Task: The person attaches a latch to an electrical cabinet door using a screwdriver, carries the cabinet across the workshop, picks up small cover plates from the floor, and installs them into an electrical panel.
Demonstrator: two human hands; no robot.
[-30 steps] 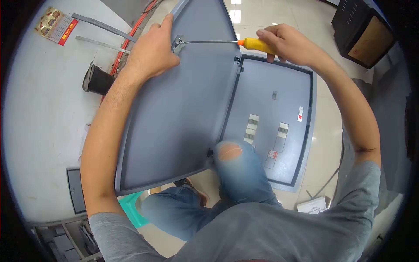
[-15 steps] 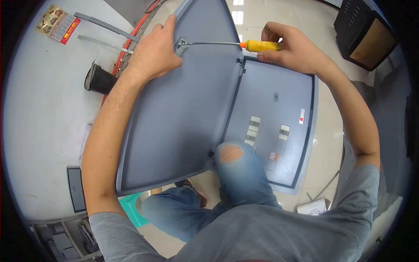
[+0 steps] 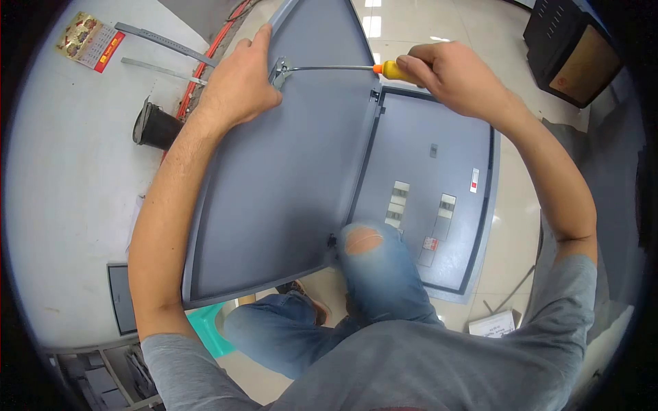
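Observation:
A grey metal cabinet door point(image 3: 274, 185) stands swung out on its hinges in front of me. At its outer edge, my left hand point(image 3: 238, 85) grips the door beside a small metal lock point(image 3: 280, 72); some of its fingers are hidden behind the edge. My right hand point(image 3: 459, 77) is closed around the yellow handle of a screwdriver point(image 3: 336, 68). The long shaft runs level to the left, its tip at the lock. To the right of the door lies the cabinet's inner panel point(image 3: 411, 137), with cut-outs showing breakers.
On the white table point(image 3: 62, 205) at left are a calendar point(image 3: 89, 41), a metal ruler point(image 3: 164, 43) and a black cup point(image 3: 156, 126). A teal stool point(image 3: 209, 332) is below the door. A black box-shaped appliance point(image 3: 572, 55) stands at upper right, a small carton point(image 3: 492, 325) at lower right.
My right hand has rolled over on the screwdriver handle and now covers more of it. The screwdriver tip stays at the lock; my left hand keeps its hold on the door.

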